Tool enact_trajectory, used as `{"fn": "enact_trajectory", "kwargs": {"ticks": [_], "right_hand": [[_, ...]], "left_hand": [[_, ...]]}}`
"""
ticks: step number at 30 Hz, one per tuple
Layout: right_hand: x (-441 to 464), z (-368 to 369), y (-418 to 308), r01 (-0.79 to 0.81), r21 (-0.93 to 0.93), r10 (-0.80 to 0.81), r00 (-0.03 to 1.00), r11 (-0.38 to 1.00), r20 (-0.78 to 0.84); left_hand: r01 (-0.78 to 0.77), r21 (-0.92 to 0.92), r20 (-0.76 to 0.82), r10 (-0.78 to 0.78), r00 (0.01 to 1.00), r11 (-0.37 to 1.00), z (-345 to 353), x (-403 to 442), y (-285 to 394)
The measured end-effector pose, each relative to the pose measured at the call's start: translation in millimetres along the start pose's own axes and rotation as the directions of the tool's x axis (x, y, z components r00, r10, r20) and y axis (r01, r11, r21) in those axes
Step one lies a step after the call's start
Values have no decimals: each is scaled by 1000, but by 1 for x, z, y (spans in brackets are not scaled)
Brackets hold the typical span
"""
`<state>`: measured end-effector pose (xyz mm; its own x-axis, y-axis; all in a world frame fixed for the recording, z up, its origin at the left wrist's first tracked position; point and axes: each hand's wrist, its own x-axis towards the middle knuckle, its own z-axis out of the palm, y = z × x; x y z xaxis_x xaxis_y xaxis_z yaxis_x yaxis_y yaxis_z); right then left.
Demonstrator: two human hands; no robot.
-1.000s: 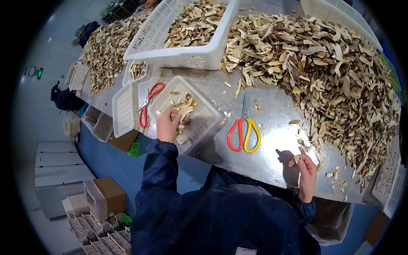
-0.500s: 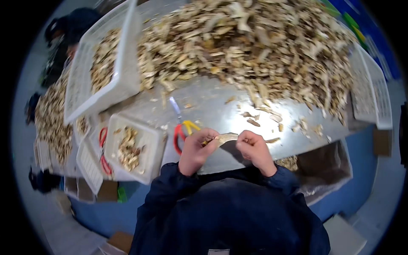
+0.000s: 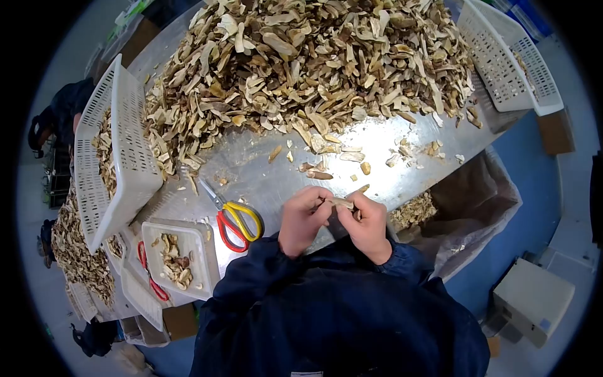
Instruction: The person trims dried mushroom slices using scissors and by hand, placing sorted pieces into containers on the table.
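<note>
"What's on the desk [image 3: 248, 160]?"
"A heap of slices [image 3: 301, 69], toward twelve o'clock."
"And the pose?"
"Left hand [image 3: 301, 221] and right hand [image 3: 366, 227] face each other, their fingers pinching a pale slice [image 3: 341, 202] near the desk's six o'clock edge."

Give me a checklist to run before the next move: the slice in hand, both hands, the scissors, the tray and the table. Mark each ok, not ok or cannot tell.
1. Slice gripped: ok, pinched between the left hand and the right hand.
2. One hand free: not ok, both are on the slice.
3. Scissors set down: ok, lying on the table, apart from both hands.
4. Room in the tray: ok, pieces cover only part of its bottom.
5. Table free of scraps ahead of the hands: not ok, loose pieces lie there.
6. Slice sound throughout: cannot tell, the hands cover part of it.
</note>
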<state>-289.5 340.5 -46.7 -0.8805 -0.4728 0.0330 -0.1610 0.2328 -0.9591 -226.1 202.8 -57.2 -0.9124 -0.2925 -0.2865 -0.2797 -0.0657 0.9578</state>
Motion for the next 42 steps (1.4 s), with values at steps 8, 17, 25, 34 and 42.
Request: {"fn": "enact_trajectory", "kwargs": {"ticks": [8, 17, 25, 34, 42], "right_hand": [[7, -2, 26, -191, 270, 192, 981, 944, 25], [18, 4, 33, -387, 298, 263, 886, 873, 382], [36, 16, 22, -690, 544, 105, 660, 478, 744], [30, 18, 9, -681, 335, 226, 595, 651, 772], [14, 7, 17, -705, 464, 294, 672, 536, 680]], "left_hand": [[33, 161, -96, -18, 995, 986, -6, 10, 5], [-106, 397, -134, 172, 976, 912, -58, -20, 9], [606, 753, -658, 290, 695, 257, -193, -158, 0], [-11, 21, -111, 13, 994, 1000, -71, -39, 9], [59, -216, 90, -41, 995, 975, -39, -6, -14]]}}
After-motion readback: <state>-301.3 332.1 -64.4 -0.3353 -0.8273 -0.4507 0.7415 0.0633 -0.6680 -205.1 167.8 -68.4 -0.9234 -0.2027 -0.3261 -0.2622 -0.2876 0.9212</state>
